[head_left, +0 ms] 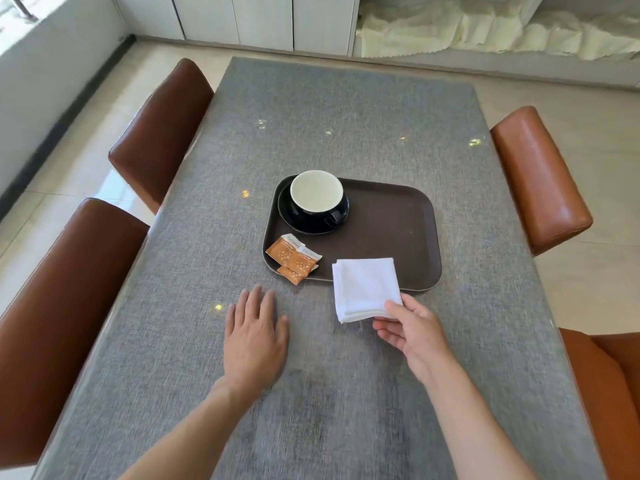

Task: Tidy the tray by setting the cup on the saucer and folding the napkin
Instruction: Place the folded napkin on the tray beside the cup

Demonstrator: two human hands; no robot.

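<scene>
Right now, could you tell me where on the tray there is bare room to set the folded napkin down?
The tray's right half is bare, from the saucer across to the right rim. The left side is crowded: cup on saucer at the far corner, sugar packets at the near corner. The napkin, pinched by the right hand, overlaps the near rim.

tray (398, 216) right half bare (packets (294, 259) left)

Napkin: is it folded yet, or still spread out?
Folded. The napkin is a compact white square with stacked layers showing along its near edge, pinched at one corner by the right hand, partly overlapping the tray rim.
</scene>
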